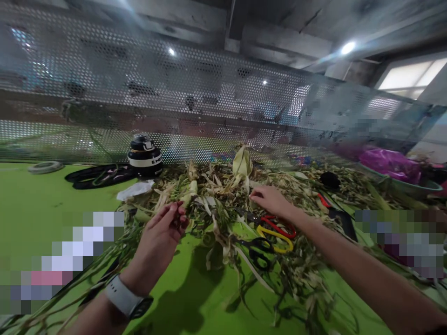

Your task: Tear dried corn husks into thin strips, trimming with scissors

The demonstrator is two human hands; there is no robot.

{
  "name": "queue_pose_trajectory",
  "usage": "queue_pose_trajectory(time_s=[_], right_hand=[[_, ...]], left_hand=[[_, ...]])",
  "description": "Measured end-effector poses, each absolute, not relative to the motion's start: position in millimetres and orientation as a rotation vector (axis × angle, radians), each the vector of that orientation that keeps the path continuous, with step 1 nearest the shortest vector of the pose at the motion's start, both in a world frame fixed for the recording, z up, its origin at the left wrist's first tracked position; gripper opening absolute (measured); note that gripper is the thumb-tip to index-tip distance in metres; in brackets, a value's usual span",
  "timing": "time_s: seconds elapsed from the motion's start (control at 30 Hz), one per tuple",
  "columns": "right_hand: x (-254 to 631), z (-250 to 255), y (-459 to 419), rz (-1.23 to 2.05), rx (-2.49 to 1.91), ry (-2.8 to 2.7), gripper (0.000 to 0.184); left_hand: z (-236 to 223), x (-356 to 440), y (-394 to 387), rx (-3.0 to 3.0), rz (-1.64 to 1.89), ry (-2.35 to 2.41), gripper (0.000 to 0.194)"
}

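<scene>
My left hand (pixel 165 226) is closed, thumb against fingers, at the lower end of a pale green roll of plant husk (pixel 190 191) with a dry, frayed top. My right hand (pixel 270 199) is level with it to the right, fingers curled together above the dried leaves; whatever may be in its pinch is too small to make out. Below my right hand lie red-handled scissors (pixel 284 225), yellow-handled scissors (pixel 279 240) and black-handled scissors (pixel 260 251). Behind the hands stands a pale, bud-shaped husk piece (pixel 242 165).
Dried leaves and stalks (pixel 220 232) litter the green tabletop (pixel 171 302). A black-and-white jug (pixel 145 158), a coiled black strap (pixel 94 177) and a tape roll (pixel 45 167) are at the left. A perforated metal screen (pixel 209 102) borders the back. A purple bag (pixel 391 164) sits right.
</scene>
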State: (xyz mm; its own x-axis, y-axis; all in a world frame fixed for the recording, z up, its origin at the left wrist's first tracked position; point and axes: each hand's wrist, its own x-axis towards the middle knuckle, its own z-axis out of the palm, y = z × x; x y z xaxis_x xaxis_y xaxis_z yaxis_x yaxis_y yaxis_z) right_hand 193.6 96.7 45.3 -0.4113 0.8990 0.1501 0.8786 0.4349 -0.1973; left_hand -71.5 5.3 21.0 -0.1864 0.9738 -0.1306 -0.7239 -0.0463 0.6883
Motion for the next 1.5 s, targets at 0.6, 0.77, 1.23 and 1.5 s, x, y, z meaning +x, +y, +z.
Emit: queue_pose_trajectory(time_s=[0.6, 0.77, 1.23, 1.5], right_hand=[[141.3, 21.7, 129.7, 0.643, -1.385, -2.501, 0.009], [151.3, 57.9, 131.7, 0.946, -1.334, -2.191, 0.019], [171.2, 149.6, 73.0, 1.185, -0.9, -1.722, 0.017], [136.7, 79.9, 27.0, 1.237, -1.037, -2.325, 0.025]], left_hand=[[14.7, -71.9, 8.4, 0.4, 1.626, 0.751, 0.005], [14.2, -70.0, 8.4, 0.409, 1.612, 0.759, 0.007], [16.2, -65.6, 3.2, 0.499, 1.565, 0.665, 0.004], [27.6, -56.1, -12.8, 0.663, 1.267, 0.767, 0.0]])
